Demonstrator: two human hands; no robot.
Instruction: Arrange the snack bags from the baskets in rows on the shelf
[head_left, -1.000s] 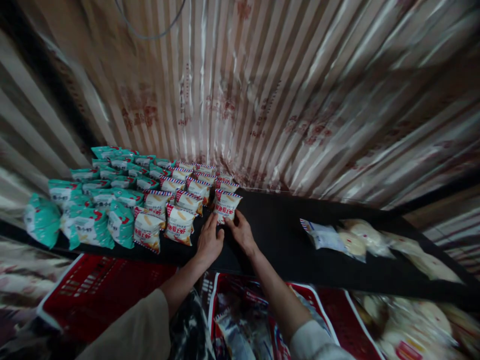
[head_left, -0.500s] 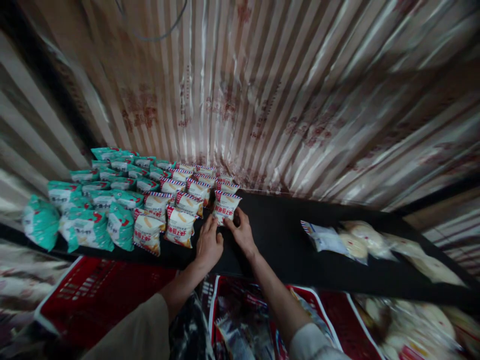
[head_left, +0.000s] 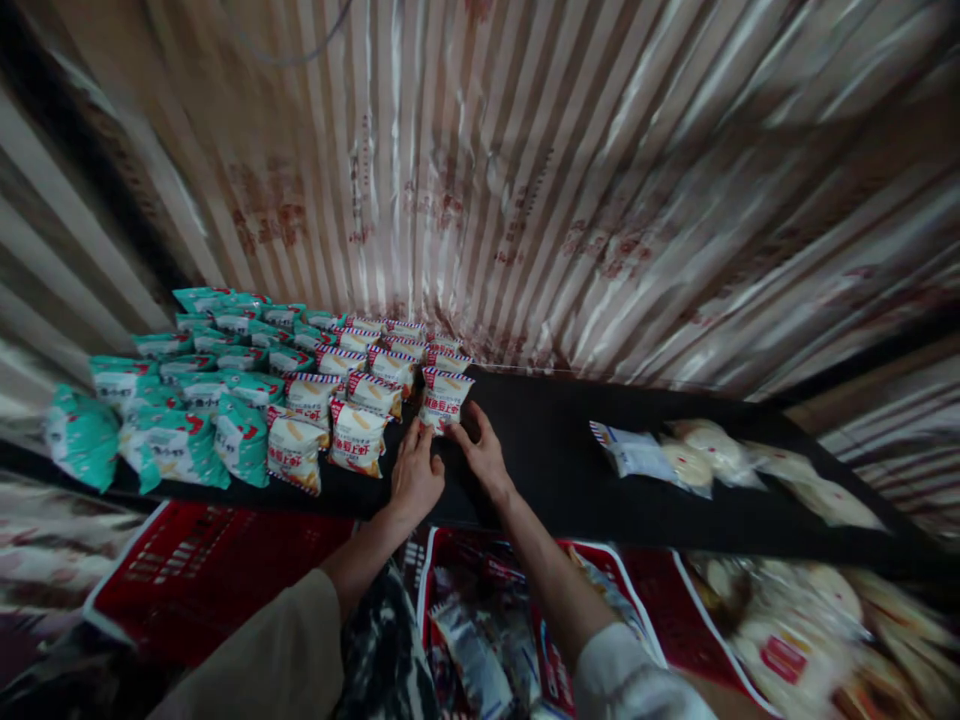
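Left hand (head_left: 417, 478) and right hand (head_left: 484, 455) were at the near end of one white snack packet (head_left: 444, 398), which stood between their fingertips on a black shelf (head_left: 540, 470). At the packet's lower left corner, the left fingers were bent and close together. To its lower right, the right thumb and forefinger were spread apart. Whether either hand actually gripped the packet could not be told.

Left of that packet, rows of similar white packets (head_left: 358, 440) stood on the shelf, and farther left of it came rows of teal packets (head_left: 180, 445). A few more white ones were lined up right behind it. Well to its right lay a pale packet with a striped end (head_left: 634, 453), and beyond that, clear packets of pale, round pieces (head_left: 712, 450).

Below the packet, under the shelf's near edge, was a red basket with a white rim (head_left: 637, 595), filled with shiny packets (head_left: 476, 655). Lower left of the packet was a red crate (head_left: 225, 580). Behind it rose striped sheeting (head_left: 420, 200) with reddish print.
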